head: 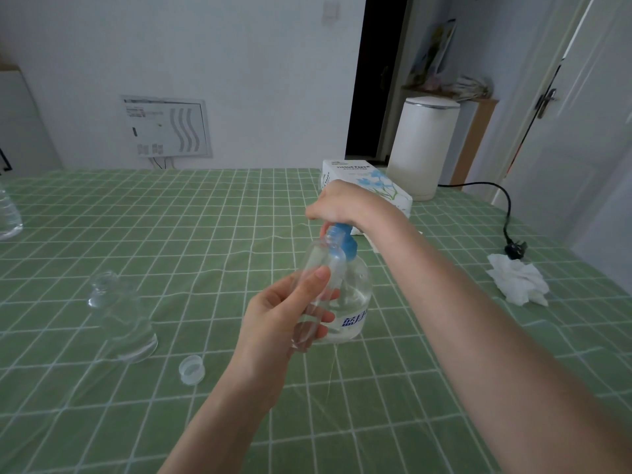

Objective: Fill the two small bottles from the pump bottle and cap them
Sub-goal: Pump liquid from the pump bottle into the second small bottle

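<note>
Two small clear bottles are recorded. One small bottle [316, 265] is held tilted in the left hand [284, 323]. That grip is closed round the lower body, thumb and fingers curled, and the open mouth is raised to the blue pump head [345, 239]. The second small bottle [119, 316] is stood uncapped on the green checked surface [171, 217], well apart to the left. One loose cap [191, 370] is laid near it.

The pump bottle [355, 295], partly filled with clear liquid, is stood on the surface just behind the held bottle. The right hand [345, 206] is set over the pump head, and its grip is closed down on it from above.

Risks noted:
- The narrow mouth could be missed by the stream if the tilt or alignment slips, so liquid would be spilled over the fingers and the cloth.
- The pump bottle is steadied only from above and could be tipped by a sharp, off-centre press.
- A wetted grip could let the small bottle slide.

Not determined:
- The nozzle tip is covered by the right hand and the bottle neck, so flow cannot be confirmed.
- The fill level of the held bottle is lost, clear against clear.
- The second small bottle appears to hold a little liquid at its base.
- Only one cap is located.
- A water bottle [8, 217] is cut off at the left edge.
</note>
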Available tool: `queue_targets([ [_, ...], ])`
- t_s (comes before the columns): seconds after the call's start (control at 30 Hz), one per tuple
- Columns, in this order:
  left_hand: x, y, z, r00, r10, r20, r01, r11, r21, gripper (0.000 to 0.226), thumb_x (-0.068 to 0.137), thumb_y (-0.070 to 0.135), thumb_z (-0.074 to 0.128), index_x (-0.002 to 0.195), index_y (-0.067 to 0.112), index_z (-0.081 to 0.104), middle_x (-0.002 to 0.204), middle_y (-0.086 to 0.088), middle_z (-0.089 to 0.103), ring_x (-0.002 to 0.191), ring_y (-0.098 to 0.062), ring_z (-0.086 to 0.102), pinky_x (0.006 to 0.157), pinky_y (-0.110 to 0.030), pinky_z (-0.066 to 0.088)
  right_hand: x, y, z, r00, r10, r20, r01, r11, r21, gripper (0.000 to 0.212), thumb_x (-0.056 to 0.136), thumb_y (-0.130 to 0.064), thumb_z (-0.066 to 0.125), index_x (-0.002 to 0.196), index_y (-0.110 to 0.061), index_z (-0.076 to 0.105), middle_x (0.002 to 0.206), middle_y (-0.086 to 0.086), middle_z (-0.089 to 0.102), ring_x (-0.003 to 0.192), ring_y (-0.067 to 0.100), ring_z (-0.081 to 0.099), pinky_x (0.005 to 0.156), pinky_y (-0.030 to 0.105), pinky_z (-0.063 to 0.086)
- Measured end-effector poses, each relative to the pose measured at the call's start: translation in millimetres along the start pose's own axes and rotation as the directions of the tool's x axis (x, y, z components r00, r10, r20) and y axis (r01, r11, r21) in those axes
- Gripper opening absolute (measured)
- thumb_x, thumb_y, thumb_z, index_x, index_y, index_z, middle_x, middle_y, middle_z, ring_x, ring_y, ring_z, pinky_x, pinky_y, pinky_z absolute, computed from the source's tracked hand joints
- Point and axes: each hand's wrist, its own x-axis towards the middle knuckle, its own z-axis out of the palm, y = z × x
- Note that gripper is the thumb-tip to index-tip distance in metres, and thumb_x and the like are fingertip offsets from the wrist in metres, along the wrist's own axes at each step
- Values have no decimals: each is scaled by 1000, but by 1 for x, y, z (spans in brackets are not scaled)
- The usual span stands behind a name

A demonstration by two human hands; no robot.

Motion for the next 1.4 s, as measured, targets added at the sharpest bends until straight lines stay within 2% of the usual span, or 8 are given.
queue_targets([
  [0.13, 0, 0, 0, 1000, -2, -7, 2, 1000, -5, 30, 60, 45, 70, 78, 23, 78, 81, -3, 75, 54, -6, 61, 49, -18, 49, -1, -2, 2, 999, 16, 31, -17, 1000, 11, 27, 92, -18, 50, 112, -5, 62, 112, 10, 72, 74, 22, 56, 54, 22, 39],
  [0.37, -1, -2, -3, 1000, -30, 3, 30, 999, 27, 34, 61, 46, 70, 82, 20, 78, 82, -4, 75, 55, -6, 62, 50, -18, 49, 1, 3, 10, 997, 38, 61, -39, 999, 11, 33, 93, -19, 50, 122, -6, 59, 119, 8, 68, 81, 22, 54, 58, 25, 39],
  [0.6, -1, -2, -4, 1000, -27, 14, 27, 999, 43, 30, 64, 44, 69, 82, 22, 78, 84, -3, 75, 56, -6, 61, 51, -18, 49, 1, 5, 12, 1000, -3, 8, 3, 1000, 7, 36, 93, -16, 47, 121, -1, 62, 118, 13, 70, 74, 20, 48, 55, 24, 33],
  [0.8, -1, 1, -1, 1000, -10, -5, 10, 1000, 13, 29, 60, 45, 69, 77, 22, 78, 81, -2, 75, 54, -6, 61, 50, -18, 49, 5, 2, 6, 998, -7, -62, 6, 1000, -12, 14, 90, -14, 48, 87, -7, 60, 108, 13, 71, 70, 22, 54, 55, 24, 36],
  [0.97, 0, 0, -1, 1000, -15, -7, 15, 1000, 5, 30, 61, 43, 70, 79, 20, 78, 82, -4, 75, 54, -7, 61, 50, -17, 49, 4, 2, 6, 1000, 8, -28, -8, 1000, 1, 23, 90, -16, 48, 101, -5, 64, 112, 10, 71, 62, 18, 50, 52, 22, 36],
  [1.07, 0, -1, -2, 1000, -21, -9, 21, 1000, 6, 29, 63, 42, 70, 79, 19, 78, 83, -5, 75, 54, -7, 61, 50, -18, 49, 4, 1, 7, 1000, 18, -4, -18, 1000, -23, 15, 91, -16, 48, 96, -9, 60, 116, 9, 71, 58, 16, 45, 51, 22, 34],
  [1.2, -1, -2, -2, 999, -32, -10, 32, 999, 11, 35, 59, 45, 71, 81, 19, 78, 82, -4, 75, 54, -6, 61, 49, -17, 48, 4, 4, 12, 999, 38, 32, -39, 999, 26, 30, 92, -16, 50, 116, -4, 62, 117, 11, 69, 67, 19, 49, 54, 23, 36],
  [1.4, 0, -2, -2, 999, -33, -13, 33, 999, 1, 37, 58, 45, 71, 83, 19, 78, 82, -4, 75, 54, -6, 61, 49, -17, 48, 2, 5, 12, 1000, 20, 0, -20, 998, 55, 31, 92, -16, 48, 117, -3, 63, 113, 11, 70, 77, 22, 54, 56, 23, 36],
])
